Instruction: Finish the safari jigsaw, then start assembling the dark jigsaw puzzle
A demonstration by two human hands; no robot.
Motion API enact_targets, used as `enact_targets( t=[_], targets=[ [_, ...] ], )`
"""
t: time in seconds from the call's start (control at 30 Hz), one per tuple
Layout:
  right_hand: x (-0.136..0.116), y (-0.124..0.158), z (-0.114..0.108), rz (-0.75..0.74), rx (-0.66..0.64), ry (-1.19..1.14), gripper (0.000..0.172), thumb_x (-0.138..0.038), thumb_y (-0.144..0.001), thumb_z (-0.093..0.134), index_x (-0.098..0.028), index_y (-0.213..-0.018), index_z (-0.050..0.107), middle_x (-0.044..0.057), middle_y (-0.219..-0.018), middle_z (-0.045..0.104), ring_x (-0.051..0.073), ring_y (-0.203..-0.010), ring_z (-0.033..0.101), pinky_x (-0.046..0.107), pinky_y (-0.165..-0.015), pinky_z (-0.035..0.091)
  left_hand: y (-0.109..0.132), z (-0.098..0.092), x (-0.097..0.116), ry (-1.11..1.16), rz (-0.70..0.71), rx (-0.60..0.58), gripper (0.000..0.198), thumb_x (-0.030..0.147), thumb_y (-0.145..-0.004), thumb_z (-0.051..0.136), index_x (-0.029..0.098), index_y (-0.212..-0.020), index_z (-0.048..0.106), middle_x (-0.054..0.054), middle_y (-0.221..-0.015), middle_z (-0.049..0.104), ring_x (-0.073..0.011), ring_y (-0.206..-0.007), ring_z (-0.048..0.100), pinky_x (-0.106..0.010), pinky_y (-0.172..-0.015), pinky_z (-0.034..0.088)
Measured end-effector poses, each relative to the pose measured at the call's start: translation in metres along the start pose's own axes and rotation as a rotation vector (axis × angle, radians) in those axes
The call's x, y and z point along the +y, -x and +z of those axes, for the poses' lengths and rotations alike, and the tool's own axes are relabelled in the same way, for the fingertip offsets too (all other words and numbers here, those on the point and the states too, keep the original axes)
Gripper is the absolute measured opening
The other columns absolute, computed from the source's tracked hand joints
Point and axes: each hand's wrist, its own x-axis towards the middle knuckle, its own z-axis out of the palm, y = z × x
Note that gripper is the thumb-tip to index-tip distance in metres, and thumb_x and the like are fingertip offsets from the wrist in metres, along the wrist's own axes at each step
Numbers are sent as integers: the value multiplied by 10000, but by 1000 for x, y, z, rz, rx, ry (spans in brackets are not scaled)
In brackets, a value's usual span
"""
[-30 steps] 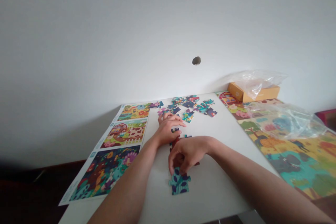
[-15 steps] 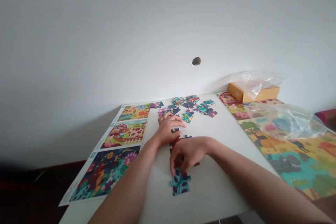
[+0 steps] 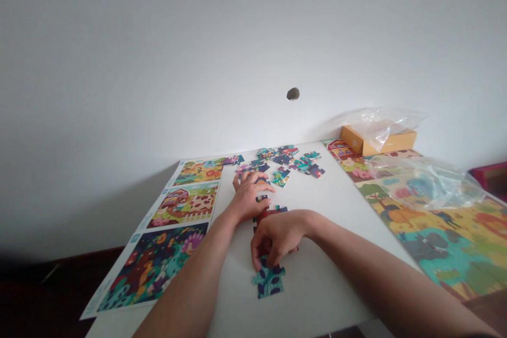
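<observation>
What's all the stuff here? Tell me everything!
table: one, white, middle.
picture sheet: one, three colourful pictures, table's left edge.
loose puzzle pieces: scattered bunch, blue and teal, far side.
joined pieces: small cluster, dark red and blue, table's centre.
teal piece: one, purple leaves, nearest.
farm puzzle: one, colourful, right side.
plastic bags: two, clear, on farm puzzle and on box.
box: one, orange-yellow, far right.
hole: one, dark, in white wall.
left hand: one, resting on joined pieces' far end.
right hand: one, touching teal piece.
</observation>
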Motion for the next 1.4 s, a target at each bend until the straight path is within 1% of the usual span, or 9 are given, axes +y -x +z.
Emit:
enact_targets(
  t=[0.23,0.63,0.7,0.77,0.87,0.93,1.0,1.1,1.4],
  targets=[
    [-2,-1,3,-8,3,11,290,-168,-743,647,-162,-1030,691,-98,-556,543,54,-396,444,154,-400,356,0,0,0,-18,-100,-1,198,357,-693,771,291,-876,730,-27,-1394,562,-372,-1333,370,-708,-1143,91],
    [-3,-1,3,-36,16,54,282,-198,-747,635,-158,-1020,692,-81,-572,564,67,-415,471,172,-433,377,0,-1,1,-14,-86,-26,141,369,-702,786,279,-799,740,-17,-1387,586,-370,-1349,361,-693,-1148,94],
    [-1,5,-4,-76,128,99,243,-164,-737,628,-149,-964,714,-50,-651,632,74,-490,534,178,-501,417,1,-2,0,-19,-70,-11,127,367,-712,783,289,-806,749,-12,-1393,582,-369,-1351,356,-692,-1147,98],
    [4,14,-15,-118,399,174,191,-123,-722,620,-146,-876,731,-19,-753,680,93,-618,591,186,-594,447,1,-2,-2,-46,-87,80,94,354,-782,728,304,-856,758,-12,-1388,585,-344,-1339,373,-671,-1152,119],
    [22,31,-35,169,1116,383,216,-188,-803,585,-186,-955,740,-7,-709,653,138,-664,593,239,-656,452,0,0,-5,-117,-241,253,171,345,-871,635,320,-990,754,-31,-1366,598,-316,-1298,416,-639,-1152,175],
    [38,38,-46,347,1379,490,305,-338,-844,634,-253,-1124,723,25,-905,695,188,-830,638,288,-773,481,-2,3,-9,-152,-371,270,215,383,-854,658,331,-1043,747,-48,-1368,593,-344,-1297,415,-669,-1134,196],
    [52,40,-53,418,1401,528,411,-429,-815,707,-284,-1199,710,60,-1063,676,221,-994,632,309,-881,483,-3,6,-13,-168,-459,242,250,426,-830,686,348,-1060,747,-60,-1372,585,-379,-1306,407,-714,-1104,210],
    [66,36,-58,470,1380,549,371,-422,-828,715,-292,-1174,743,82,-1112,660,226,-1079,606,304,-992,444,-4,9,-17,-180,-507,236,266,445,-843,672,370,-1089,742,-63,-1369,582,-388,-1303,414,-730,-1080,241],
    [73,32,-61,469,1446,556,230,-294,-878,660,-218,-1075,752,76,-1114,699,212,-1099,605,286,-1022,413,-4,6,-14,-208,-502,149,414,516,-832,659,365,-1215,700,-83,-1451,524,-417,-1348,370,-763,-1080,225]
  ],
)
